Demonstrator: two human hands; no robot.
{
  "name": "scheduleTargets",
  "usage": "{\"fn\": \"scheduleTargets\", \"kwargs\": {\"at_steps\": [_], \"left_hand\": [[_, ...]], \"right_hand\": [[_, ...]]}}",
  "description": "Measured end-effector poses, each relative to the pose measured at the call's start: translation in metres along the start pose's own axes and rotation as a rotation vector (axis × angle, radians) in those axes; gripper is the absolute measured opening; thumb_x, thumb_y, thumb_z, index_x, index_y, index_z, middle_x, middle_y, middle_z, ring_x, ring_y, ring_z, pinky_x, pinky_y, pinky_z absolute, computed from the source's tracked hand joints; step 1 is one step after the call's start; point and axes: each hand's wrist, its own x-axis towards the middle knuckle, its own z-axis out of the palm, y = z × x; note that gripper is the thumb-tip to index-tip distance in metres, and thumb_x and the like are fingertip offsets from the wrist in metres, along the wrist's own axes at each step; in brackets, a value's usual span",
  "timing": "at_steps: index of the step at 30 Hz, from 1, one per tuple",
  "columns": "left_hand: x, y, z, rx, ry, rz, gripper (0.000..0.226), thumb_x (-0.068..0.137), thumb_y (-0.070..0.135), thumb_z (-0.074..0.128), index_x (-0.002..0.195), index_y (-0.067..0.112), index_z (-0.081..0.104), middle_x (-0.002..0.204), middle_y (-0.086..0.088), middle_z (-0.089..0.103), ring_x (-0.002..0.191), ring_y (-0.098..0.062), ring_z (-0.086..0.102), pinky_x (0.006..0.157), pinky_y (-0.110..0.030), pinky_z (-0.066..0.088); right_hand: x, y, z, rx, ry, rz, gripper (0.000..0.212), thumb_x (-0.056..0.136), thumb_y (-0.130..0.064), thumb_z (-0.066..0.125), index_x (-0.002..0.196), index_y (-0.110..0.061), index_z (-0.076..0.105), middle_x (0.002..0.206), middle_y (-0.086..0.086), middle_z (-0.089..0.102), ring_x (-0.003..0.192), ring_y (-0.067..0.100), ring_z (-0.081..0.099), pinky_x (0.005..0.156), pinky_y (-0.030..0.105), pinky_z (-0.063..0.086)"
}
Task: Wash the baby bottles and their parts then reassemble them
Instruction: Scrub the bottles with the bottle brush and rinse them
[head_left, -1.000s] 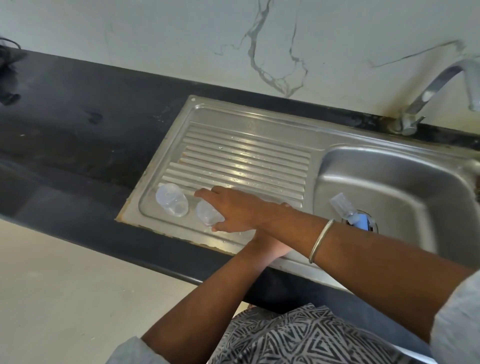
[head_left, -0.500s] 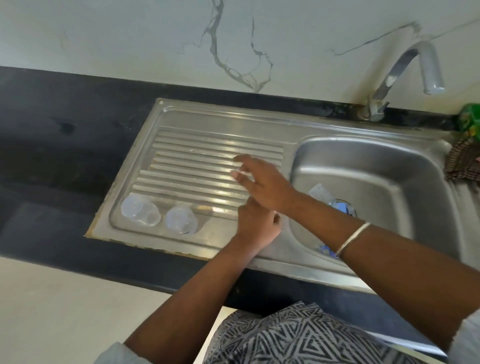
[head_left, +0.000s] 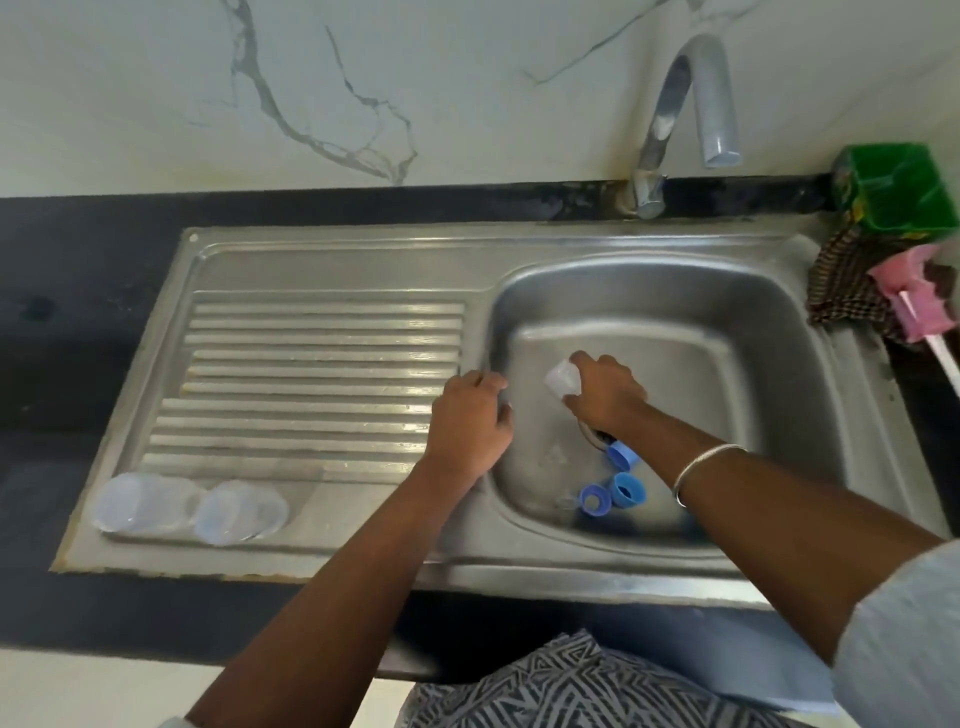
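Soft even daylight, faint glare on the drainboard (head_left: 322, 358) ridges, slight motion blur, wide-angle bowing at edges.

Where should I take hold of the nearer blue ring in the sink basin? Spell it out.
Pinch the blue ring across its rim from above: it seems to lie open side up on the basin floor. Come from the near side; the right hand is farther back.

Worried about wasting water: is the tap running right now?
Off. No stream falls from the tap spout, and none lands in the sink basin below it.
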Motion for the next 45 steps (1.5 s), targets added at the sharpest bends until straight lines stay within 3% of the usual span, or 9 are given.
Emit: {"fn": "scheduleTargets", "kwargs": {"at_steps": [14,19,23,26,28,34,39,41,45], "left_hand": [[0.038,0.026,0.018,-0.202,-0.056,-0.028,0.029,0.094,0.019,0.062,0.123,0.016,0.064,0.109,-0.001,0.069,0.099,-0.015,0.064,0.089,-0.025,0.049],[0.054,0.036,0.027,-0.477,-0.024,-0.223,0.022,0.09,0.018,0.065,0.112,0.018,0.068,0.1,0.004,0.07,0.093,-0.012,0.065,0.085,-0.02,0.047],[0.071,0.06,0.034,-0.739,-0.087,-0.508,0.011,0.093,0.03,0.064,0.092,0.019,0.067,0.091,0.001,0.066,0.084,-0.016,0.061,0.08,-0.032,0.048],[0.088,0.084,0.035,-1.169,-0.274,-0.783,0.025,0.093,0.037,0.066,0.088,0.014,0.06,0.083,-0.005,0.059,0.073,-0.017,0.056,0.07,-0.031,0.044],[0.092,0.097,0.04,-1.239,-0.415,-0.764,0.038,0.091,0.049,0.065,0.1,0.012,0.06,0.096,-0.006,0.065,0.092,-0.022,0.062,0.087,-0.035,0.046],[0.102,0.122,0.042,-1.251,-0.404,-0.676,0.038,0.08,0.041,0.079,0.104,0.013,0.069,0.1,-0.008,0.075,0.098,-0.028,0.071,0.094,-0.047,0.054],[0.115,0.129,0.035,-1.217,-0.238,-0.535,0.047,0.072,0.032,0.085,0.11,0.011,0.067,0.099,-0.006,0.072,0.08,-0.02,0.07,0.058,-0.029,0.055],[0.12,0.129,0.034,-1.14,-0.132,-0.458,0.054,0.061,0.039,0.087,0.107,0.019,0.067,0.104,-0.003,0.074,0.087,-0.019,0.072,0.069,-0.036,0.06],[0.126,0.136,0.026,-1.095,-0.018,-0.292,0.043,0.056,0.033,0.086,0.093,0.032,0.064,0.096,0.009,0.072,0.094,-0.017,0.07,0.085,-0.051,0.058]], "right_hand": [[0.05,0.011,0.017,-0.057,-0.071,-0.111,0.069,0.092,-0.031,0.062,0.152,-0.033,0.027,0.135,0.017,0.048,0.119,0.039,0.051,0.096,0.046,0.045],[0.037,0.016,-0.004,0.461,0.093,0.066,0.077,0.083,-0.04,0.071,0.147,-0.02,0.034,0.129,0.015,0.047,0.109,0.035,0.056,0.089,0.04,0.05],[0.011,0.021,-0.027,1.082,0.211,0.365,0.051,0.077,-0.042,0.08,0.113,-0.016,0.056,0.109,0.006,0.061,0.084,0.025,0.068,0.076,0.037,0.058],[-0.003,0.028,-0.031,1.47,0.149,0.527,0.057,0.072,-0.045,0.084,0.107,-0.01,0.055,0.106,0.012,0.062,0.071,0.024,0.074,0.078,0.043,0.063],[-0.009,0.033,-0.028,1.563,0.084,0.521,0.067,0.069,-0.049,0.085,0.11,-0.003,0.058,0.105,0.017,0.066,0.073,0.026,0.076,0.078,0.044,0.063],[-0.024,0.043,-0.033,1.492,0.046,0.37,0.08,0.062,-0.058,0.082,0.104,0.006,0.057,0.099,0.024,0.071,0.083,0.029,0.075,0.074,0.042,0.063],[-0.012,0.06,-0.065,1.199,0.356,0.266,0.037,0.08,-0.058,0.065,0.084,-0.021,0.066,0.086,0.005,0.072,0.085,0.029,0.071,0.081,0.051,0.059],[-0.001,0.066,-0.089,1.047,0.537,0.113,0.017,0.095,-0.04,0.059,0.094,-0.024,0.063,0.082,-0.008,0.066,0.082,0.018,0.066,0.085,0.049,0.055],[0.024,0.059,-0.148,0.904,0.649,-0.167,0.036,0.102,-0.041,0.047,0.134,-0.026,0.055,0.1,-0.005,0.064,0.09,0.016,0.063,0.082,0.038,0.054]]}}
